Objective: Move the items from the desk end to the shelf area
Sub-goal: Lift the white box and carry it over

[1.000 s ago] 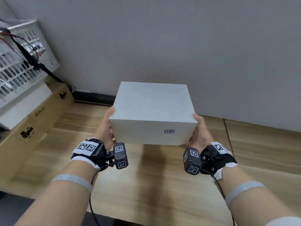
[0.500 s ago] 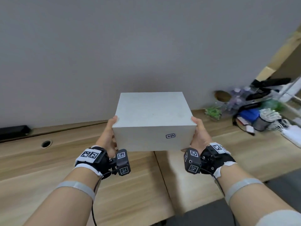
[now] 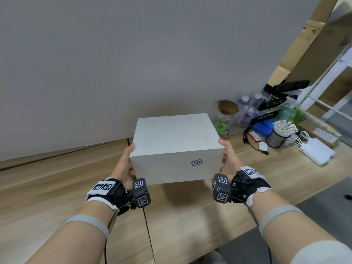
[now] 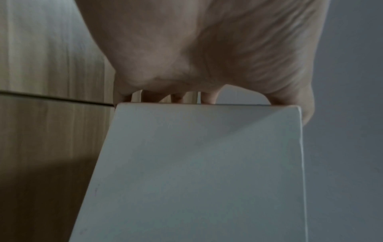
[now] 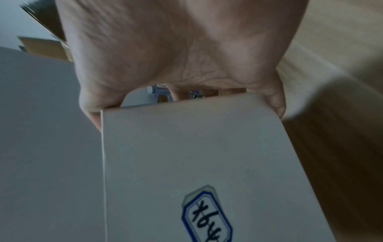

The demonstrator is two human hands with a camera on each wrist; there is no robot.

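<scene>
Above the wooden desk (image 3: 57, 187), the left hand (image 3: 124, 164) and right hand (image 3: 229, 161) are clasping the stiff, smooth-sided plain white rectangular box (image 3: 175, 147) by opposite ends; it is probably light.

box (image 3: 176, 147) above desk (image 3: 57, 187) | left hand (image 3: 124, 166) left, right hand (image 3: 229, 161) right

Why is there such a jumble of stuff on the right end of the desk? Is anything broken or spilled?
Nothing looks broken or spilled. The white box is held level between the left hand and right hand. The far end is just cluttered: bottles, a mesh cup and loose black cables crowd together.
</scene>
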